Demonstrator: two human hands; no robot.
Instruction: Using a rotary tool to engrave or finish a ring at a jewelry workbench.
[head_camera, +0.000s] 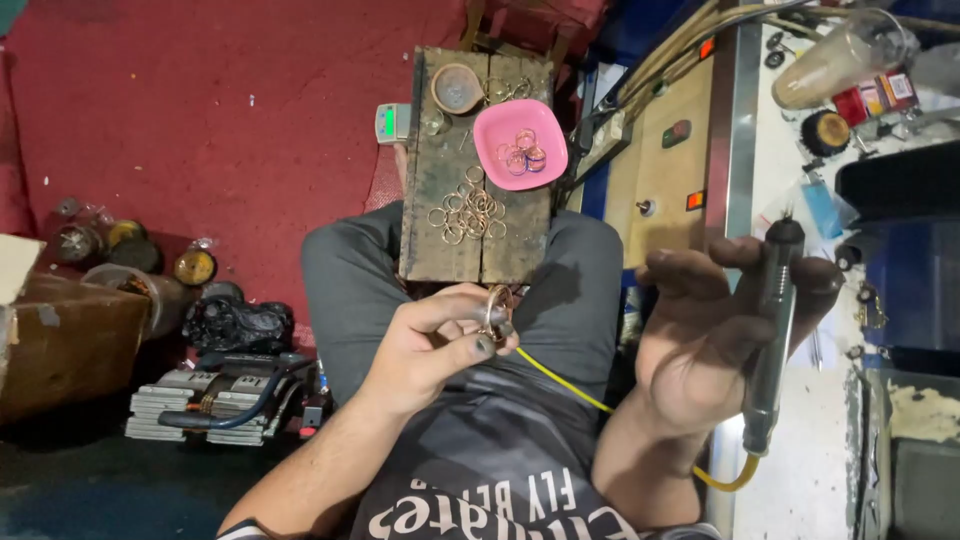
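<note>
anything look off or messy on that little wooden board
Nothing looks spilled or broken. Loose metal rings lie scattered on the wooden board, more sit in the pink dish, which overhangs the board's edge slightly.

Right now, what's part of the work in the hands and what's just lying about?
In use: ring pinched in left hand; rotary handpiece in right hand; loose rings on wooden board; pink dish of rings.
Lying about: small scale, lighter, metal blocks.
</note>
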